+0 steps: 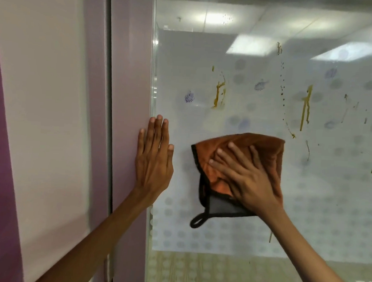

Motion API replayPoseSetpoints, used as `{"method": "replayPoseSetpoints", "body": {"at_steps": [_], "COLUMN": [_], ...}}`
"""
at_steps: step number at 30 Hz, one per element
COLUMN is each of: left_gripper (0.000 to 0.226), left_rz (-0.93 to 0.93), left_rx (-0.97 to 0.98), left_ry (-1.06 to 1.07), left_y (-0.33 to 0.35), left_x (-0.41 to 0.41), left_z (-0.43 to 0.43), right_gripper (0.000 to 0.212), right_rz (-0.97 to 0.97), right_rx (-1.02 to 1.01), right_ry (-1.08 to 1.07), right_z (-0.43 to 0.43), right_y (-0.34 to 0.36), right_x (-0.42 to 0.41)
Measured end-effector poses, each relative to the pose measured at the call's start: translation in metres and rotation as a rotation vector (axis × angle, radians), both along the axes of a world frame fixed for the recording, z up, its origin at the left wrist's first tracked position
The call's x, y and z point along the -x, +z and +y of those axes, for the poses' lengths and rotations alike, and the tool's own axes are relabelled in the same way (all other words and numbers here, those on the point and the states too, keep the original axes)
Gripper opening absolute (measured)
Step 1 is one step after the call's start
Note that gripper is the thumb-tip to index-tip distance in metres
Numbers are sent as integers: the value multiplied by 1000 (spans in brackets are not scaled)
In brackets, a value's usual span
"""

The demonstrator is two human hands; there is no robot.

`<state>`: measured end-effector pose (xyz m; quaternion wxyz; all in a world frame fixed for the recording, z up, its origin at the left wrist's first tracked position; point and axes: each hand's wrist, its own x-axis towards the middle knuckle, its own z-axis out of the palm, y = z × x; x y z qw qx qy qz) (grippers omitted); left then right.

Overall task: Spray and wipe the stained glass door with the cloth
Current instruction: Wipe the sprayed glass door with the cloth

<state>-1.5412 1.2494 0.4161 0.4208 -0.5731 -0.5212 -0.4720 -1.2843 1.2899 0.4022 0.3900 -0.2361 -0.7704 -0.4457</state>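
The right hand point(252, 178) presses an orange cloth point(240, 156) flat against the glass door point(258, 97), fingers spread wide over it, so its grip is an open palm pinning the cloth rather than a clench. The cloth has black edging, a grey underside and a black loop point(198, 220) hanging below. The left hand point(153, 158) lies flat and open on the pale door frame point(130, 73). Yellow-brown drips point(219, 90) and purple smudges point(189, 97) mark the glass above the cloth. No writing can be read.

1. Right hand point(251, 178) flat on an orange cloth point(239, 165), pressing it against the glass door point(270, 85).
2. Left hand point(154, 158) open on the pink frame point(130, 73).
3. Brownish drips (some purple smudges too) above the cloth.
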Motion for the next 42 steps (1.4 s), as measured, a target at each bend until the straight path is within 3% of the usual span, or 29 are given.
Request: {"method": "replayPoseSetpoints", "body": {"at_steps": [7,12,14,17,19,23,27,33,39,42], "left_gripper": [53,55,56,56,55,55,55,55,55,56], "left_rz": [4,-58,-60,-69,-63,-37,-24,-41,-29,-1], "left_rx": [-31,-41,-39,-40,-47,-50,-41,-59,-57,-57], "left_ry": [28,29,24,36,44,43,23,21,20,30], "left_y": [6,22,24,23,23,23,23,20,19,24], "left_x": [3,17,21,19,18,21,24,22,21,15], "left_z": [1,-2,-3,-5,-5,-6,-7,-2,-2,1], "right_gripper": [45,43,43,55,57,46,40,43,44,50], "right_rz": [329,18,50,247,224,-42,-173,107,-101,28], "right_rx": [-35,-54,-55,2,7,-21,7,-20,16,5], "right_ry": [-24,0,4,-5,-9,71,82,21,91,45], "right_z": [-1,-6,-5,-9,-14,-16,-15,-14,-11,-6], "right_y": [107,90,108,163,183,152,123,186,103,141], "right_x": [21,12,-1,17,48,65,27,51,25,-1]}}
